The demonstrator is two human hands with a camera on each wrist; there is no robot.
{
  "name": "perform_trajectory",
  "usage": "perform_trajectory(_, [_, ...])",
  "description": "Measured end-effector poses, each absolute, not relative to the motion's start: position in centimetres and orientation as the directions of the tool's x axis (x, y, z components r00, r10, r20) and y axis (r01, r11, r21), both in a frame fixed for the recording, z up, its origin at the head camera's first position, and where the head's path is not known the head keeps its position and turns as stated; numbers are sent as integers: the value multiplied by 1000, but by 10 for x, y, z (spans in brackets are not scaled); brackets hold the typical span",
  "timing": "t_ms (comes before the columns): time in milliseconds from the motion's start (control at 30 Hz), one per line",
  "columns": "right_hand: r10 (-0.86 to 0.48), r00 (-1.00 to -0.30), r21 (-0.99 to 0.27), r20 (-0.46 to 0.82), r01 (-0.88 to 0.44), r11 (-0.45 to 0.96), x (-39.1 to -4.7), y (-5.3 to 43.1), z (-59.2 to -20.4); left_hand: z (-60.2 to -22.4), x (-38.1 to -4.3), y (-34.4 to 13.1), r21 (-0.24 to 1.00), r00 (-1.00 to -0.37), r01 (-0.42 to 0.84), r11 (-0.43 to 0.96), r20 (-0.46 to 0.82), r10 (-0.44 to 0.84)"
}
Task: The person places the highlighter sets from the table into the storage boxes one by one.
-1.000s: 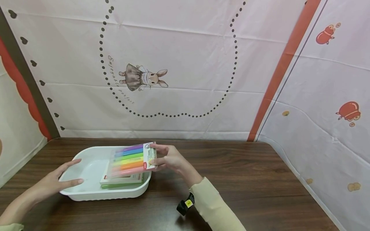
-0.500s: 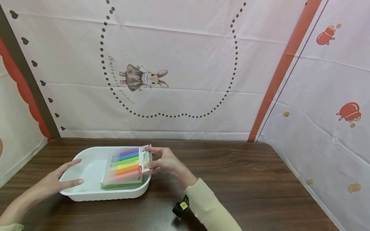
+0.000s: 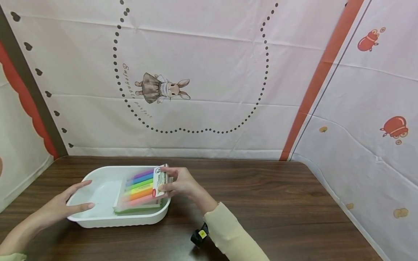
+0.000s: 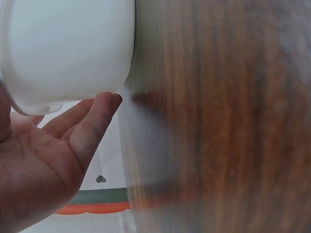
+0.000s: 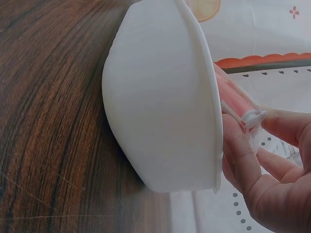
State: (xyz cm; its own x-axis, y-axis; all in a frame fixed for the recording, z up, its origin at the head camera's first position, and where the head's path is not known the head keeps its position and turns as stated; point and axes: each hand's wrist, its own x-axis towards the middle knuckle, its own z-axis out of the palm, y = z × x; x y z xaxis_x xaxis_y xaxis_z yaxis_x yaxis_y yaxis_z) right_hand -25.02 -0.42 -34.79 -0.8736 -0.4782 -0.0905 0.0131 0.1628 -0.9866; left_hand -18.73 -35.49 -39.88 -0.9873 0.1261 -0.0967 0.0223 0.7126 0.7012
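Observation:
My left hand (image 3: 58,206) grips the left end of a white plastic basin (image 3: 114,222), thumb over the rim. In the left wrist view its fingers (image 4: 92,121) lie against the basin's outer wall. My right hand (image 3: 184,185) pinches the labelled right end of a clear pack of coloured markers (image 3: 140,187), which runs from purple to pink. The pack slants over the basin's right side, its far end lower. Below it lies a flat white box with a green edge (image 3: 125,210), mostly hidden by the pack. The right wrist view shows the pack's end (image 5: 252,119) between thumb and fingers, above the rim.
The basin stands at the left of a dark wooden table (image 3: 261,206). Behind it hangs a white printed cloth (image 3: 212,79), with more cloth (image 3: 359,145) at the right side. A black strap device (image 3: 199,235) is worn on the right wrist.
My right hand has moved left and slightly down, bringing the pack of markers lower over the box in the basin. The left hand and basin have stayed in place.

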Motion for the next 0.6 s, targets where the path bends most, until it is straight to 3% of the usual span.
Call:
perform_trajectory(300, [-474, -875, -972, -100, -17, 236, -250, -5, -347, -400, -187, -356, 707, -987, 23, 707, -95, 127])
perform_trajectory(600, [-362, -932, -867, -7, -175, 467, -245, -5, -340, -400, -187, -356, 704, -988, 23, 709, -94, 125])
